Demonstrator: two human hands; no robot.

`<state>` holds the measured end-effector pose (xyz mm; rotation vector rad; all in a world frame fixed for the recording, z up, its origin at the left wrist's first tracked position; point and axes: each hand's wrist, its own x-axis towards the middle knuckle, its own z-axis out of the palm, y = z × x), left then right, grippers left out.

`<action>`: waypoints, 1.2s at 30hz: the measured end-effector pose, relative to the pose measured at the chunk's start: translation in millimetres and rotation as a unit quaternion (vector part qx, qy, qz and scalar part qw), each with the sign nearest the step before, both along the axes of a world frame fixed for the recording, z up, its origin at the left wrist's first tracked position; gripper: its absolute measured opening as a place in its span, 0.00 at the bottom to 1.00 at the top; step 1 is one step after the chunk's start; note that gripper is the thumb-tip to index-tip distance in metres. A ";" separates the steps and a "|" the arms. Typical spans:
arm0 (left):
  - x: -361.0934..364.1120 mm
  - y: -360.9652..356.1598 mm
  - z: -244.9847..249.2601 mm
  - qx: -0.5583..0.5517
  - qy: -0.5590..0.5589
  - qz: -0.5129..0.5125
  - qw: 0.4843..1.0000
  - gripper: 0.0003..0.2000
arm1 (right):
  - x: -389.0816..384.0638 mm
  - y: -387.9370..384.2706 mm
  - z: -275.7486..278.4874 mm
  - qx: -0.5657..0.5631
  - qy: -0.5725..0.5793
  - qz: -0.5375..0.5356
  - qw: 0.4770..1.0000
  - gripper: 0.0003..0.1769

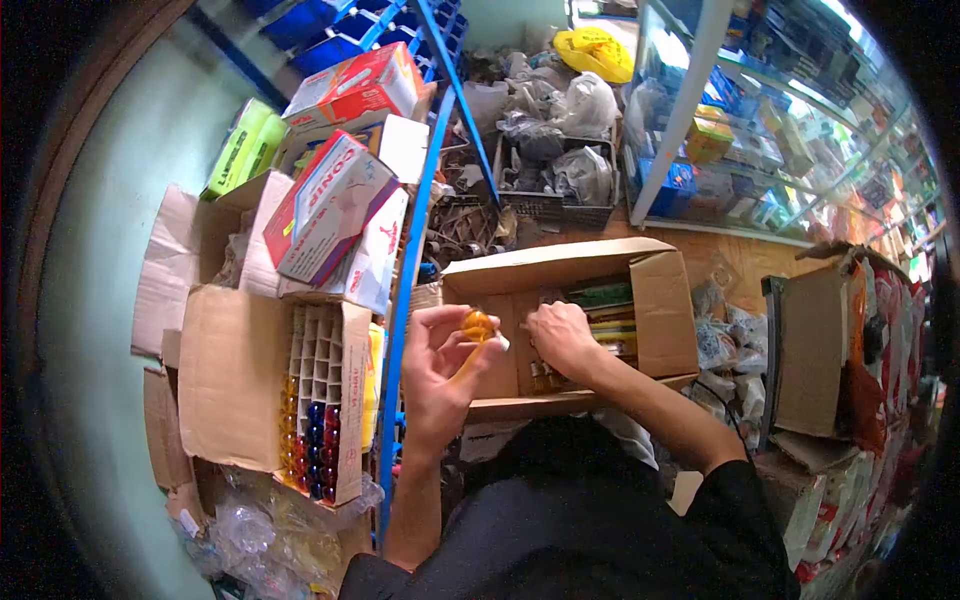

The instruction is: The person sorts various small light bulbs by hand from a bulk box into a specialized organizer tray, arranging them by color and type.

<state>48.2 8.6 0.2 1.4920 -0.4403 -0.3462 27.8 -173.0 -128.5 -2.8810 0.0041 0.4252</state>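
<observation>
My left hand [440,375] is raised over the left side of an open cardboard box [560,258], its fingers closed on a small amber bulb [478,325]. Inside that box, my right hand [560,335] reaches down with its fingers curled and pointing downward; whatever they touch is hidden beneath them. Small glass pieces [543,378] lie just below the right hand. To its right are green and yellow packets [610,325]. A divided carton [352,400] on the left holds rows of amber, blue and red bulbs [322,450].
A blue metal upright [408,290] stands between the divided carton and the open box. Stacked product boxes [330,210] lean at the upper left. Beyond are a crate of plastic bags [560,205] and a glass cabinet [740,180]. Another cardboard box [810,350] stands on the right.
</observation>
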 end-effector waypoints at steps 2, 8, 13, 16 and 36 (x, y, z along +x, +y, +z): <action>-9.1 13.6 18.7 -0.037 0.003 0.030 0.999 0.22 | 0.8 0.6 17.2 0.052 -0.032 -0.045 0.997 0.08; -23.9 44.2 37.8 -0.027 0.025 0.087 0.995 0.22 | -11.1 1.3 86.4 0.256 -0.192 -0.030 0.947 0.14; -30.5 61.4 48.6 -0.053 -0.024 0.147 0.987 0.23 | -17.7 17.0 154.9 0.535 -0.183 0.015 0.825 0.18; -30.6 78.3 57.7 -0.047 -0.066 0.163 0.983 0.23 | -16.9 27.1 164.1 0.589 -0.182 0.056 0.785 0.16; 12.8 202.3 64.5 0.335 -0.219 0.410 0.820 0.15 | 92.3 180.4 184.5 0.489 -0.272 0.162 0.813 0.20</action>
